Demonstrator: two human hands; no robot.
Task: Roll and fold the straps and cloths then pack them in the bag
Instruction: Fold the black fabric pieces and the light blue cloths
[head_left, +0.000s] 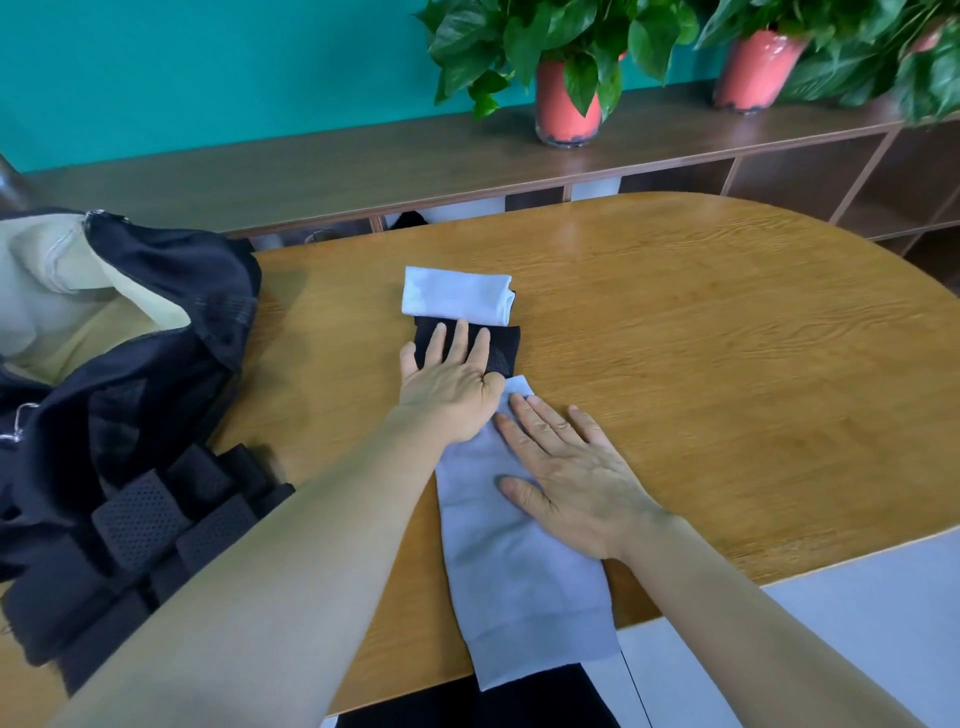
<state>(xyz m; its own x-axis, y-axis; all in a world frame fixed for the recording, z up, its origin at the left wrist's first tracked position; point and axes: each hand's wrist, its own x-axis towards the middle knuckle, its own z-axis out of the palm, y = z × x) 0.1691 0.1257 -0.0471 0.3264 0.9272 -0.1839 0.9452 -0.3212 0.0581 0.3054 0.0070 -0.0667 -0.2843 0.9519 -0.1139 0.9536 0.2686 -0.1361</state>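
A long pale lilac cloth (519, 582) lies flat on the wooden table (701, 322), its near end hanging over the front edge. My right hand (566, 467) presses flat on it with straight fingers. Just beyond, my left hand (449, 374) lies flat on a folded black mesh piece (501, 348). A folded white cloth (457, 296) sits right behind the black piece. The open black bag (171, 291) with a beige lining stands at the left. Black perforated straps (140, 519) lie in a heap in front of it.
A low wooden shelf (363, 161) runs along the teal wall behind the table. Two potted plants in red pots (566, 104) stand on it. A metal clip (18, 423) hangs at the bag's left side. The table's right edge curves round.
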